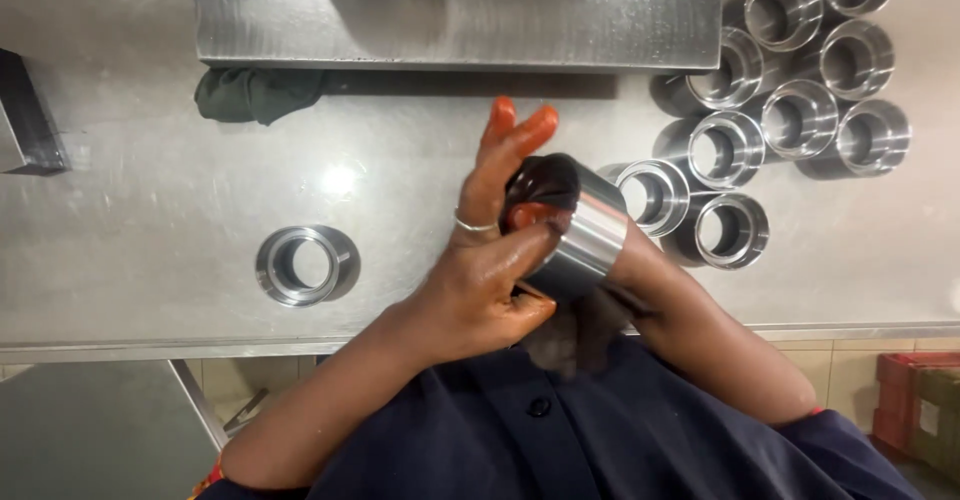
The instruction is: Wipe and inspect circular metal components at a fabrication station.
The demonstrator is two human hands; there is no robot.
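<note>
My left hand [487,260], its fingertips stained orange and a ring on one finger, presses a dark cloth [545,178] into the open end of a shiny metal sleeve [590,235]. Two of its fingers point up past the sleeve. My right hand is mostly hidden behind the sleeve and holds it above the steel table [150,210]; only the wrist [655,285] shows. More of the dark cloth hangs down under the sleeve near my chest.
Several identical metal sleeves [800,115] stand grouped at the right. A single flanged ring [305,263] lies at the left. A thick drilled steel block [460,10] spans the back, with a green rag [255,92] at its edge. A red crate [915,400] sits below the table at the right.
</note>
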